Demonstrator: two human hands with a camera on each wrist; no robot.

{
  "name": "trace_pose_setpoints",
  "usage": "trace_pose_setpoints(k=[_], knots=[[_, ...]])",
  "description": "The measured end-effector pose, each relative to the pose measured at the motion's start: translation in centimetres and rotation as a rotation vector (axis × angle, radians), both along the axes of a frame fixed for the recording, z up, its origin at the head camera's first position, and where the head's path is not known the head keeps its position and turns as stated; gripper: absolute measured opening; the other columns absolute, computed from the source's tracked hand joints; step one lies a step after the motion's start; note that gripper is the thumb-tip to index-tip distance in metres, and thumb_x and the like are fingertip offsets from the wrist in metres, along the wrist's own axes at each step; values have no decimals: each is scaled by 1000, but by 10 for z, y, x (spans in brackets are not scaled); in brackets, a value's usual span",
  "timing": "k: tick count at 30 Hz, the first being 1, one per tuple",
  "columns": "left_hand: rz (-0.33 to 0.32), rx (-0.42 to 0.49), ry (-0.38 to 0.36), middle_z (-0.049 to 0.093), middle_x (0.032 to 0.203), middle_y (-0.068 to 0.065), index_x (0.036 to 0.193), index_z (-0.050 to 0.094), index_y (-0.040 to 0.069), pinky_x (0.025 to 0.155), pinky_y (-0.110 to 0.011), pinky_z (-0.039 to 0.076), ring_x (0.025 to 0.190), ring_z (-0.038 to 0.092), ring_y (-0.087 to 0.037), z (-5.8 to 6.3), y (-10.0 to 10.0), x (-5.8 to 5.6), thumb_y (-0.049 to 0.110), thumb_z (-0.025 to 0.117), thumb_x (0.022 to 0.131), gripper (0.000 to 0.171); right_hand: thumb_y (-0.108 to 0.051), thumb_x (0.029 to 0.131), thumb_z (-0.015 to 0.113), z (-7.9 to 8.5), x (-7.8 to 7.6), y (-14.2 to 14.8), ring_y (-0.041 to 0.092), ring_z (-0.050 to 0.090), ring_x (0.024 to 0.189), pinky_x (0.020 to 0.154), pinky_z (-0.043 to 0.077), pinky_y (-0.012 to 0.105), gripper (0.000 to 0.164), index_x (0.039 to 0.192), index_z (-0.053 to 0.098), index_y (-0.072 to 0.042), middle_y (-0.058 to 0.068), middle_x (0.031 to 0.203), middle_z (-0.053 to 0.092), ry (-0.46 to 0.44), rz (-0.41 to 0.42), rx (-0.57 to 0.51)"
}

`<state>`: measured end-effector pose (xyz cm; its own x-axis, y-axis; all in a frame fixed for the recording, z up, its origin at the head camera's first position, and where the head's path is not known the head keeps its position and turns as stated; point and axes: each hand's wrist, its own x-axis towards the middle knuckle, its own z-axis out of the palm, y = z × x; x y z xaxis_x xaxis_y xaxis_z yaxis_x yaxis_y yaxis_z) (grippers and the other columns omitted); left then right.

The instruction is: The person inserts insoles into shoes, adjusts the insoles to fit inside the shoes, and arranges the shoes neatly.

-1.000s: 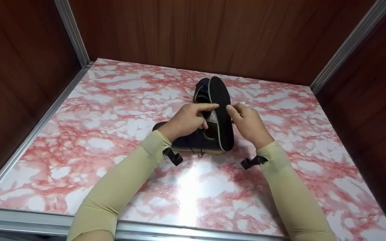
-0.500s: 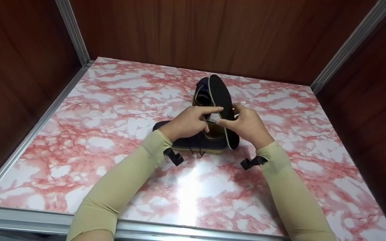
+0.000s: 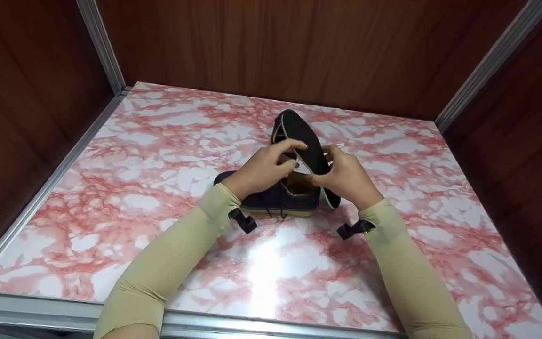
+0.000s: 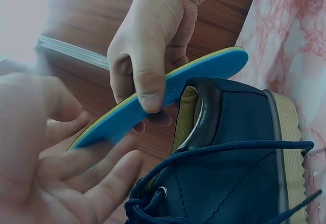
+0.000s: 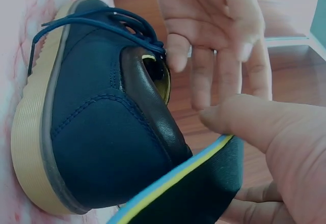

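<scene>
My right hand (image 3: 348, 174) pinches a shoe insole (image 3: 301, 127), its thumb on the blue side (image 4: 204, 71) and its fingers round the far edge. The insole is black on the other face, with a yellow layer between. It stands tilted above a dark blue lace-up shoe (image 3: 271, 200), whose opening shows. Just left of the insole is my left hand (image 3: 264, 167), index fingertip at the black face. Its fingers look loosely extended in the right wrist view and blurred in the left one. A second dark shoe (image 3: 276, 129) lies behind, mostly hidden.
Both shoes lie on a red-and-white marbled tabletop (image 3: 130, 202). Brown wood-grain panels (image 3: 271, 47) enclose the back and both sides, with metal rails at the corners. A metal rail (image 3: 233, 322) runs along the front edge.
The insole has turned, its top swinging left and its lower end right, so more of the front shoe's opening shows. My right thumb has moved across to its left face. The left index finger has bent.
</scene>
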<state>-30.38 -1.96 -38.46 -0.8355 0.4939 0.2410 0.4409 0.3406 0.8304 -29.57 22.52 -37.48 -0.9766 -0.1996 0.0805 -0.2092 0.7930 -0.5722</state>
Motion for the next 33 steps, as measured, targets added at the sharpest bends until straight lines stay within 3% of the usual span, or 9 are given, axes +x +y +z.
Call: trace_pose_setpoints(k=[7,11,14,18,21,27,33], knots=[[188,222,-34,61,147,-9,150,54,25,95,-34,61,112,74,-16,-1,-4,-5,30,62,111,40,-28,86,93,3,2,2,31,74,108,94,62,48,84,157,52,-12,15,132,71,-32,38,0],[236,302,-69,55,159,-12,151,54,21,78,-36,62,112,74,-17,-1,-8,-9,28,63,111,41,-23,84,94,5,1,3,32,73,111,97,62,49,88,159,50,-13,16,138,67,-49,69,35],[265,308,-61,56,158,-10,150,56,19,71,-32,57,104,71,-17,0,-10,-11,22,66,109,43,-19,83,94,7,0,5,33,71,115,100,61,50,88,159,50,-12,17,140,66,-55,93,42],[271,337,-84,60,155,-11,158,52,17,80,-22,56,110,70,-19,2,-11,-14,11,70,103,58,-13,84,91,9,-1,8,35,69,123,108,58,53,86,159,50,-7,19,147,65,-46,113,36],[254,368,-154,61,155,-14,165,46,15,76,-21,58,117,70,-20,3,-11,-15,8,70,100,69,-11,86,90,9,-1,8,36,68,127,111,57,54,84,159,50,-4,20,150,64,-44,118,22],[228,378,-221,64,148,-16,159,55,12,67,-22,56,116,70,-19,2,-9,-12,7,70,103,58,-19,87,92,5,0,6,35,69,127,111,58,53,84,158,51,-2,19,149,64,-15,127,18],[223,410,-219,66,148,-16,155,57,9,82,-20,56,130,69,-22,-1,-5,-11,6,70,102,54,-24,84,95,3,0,3,36,67,129,115,55,53,87,157,53,0,20,149,64,78,115,33]])
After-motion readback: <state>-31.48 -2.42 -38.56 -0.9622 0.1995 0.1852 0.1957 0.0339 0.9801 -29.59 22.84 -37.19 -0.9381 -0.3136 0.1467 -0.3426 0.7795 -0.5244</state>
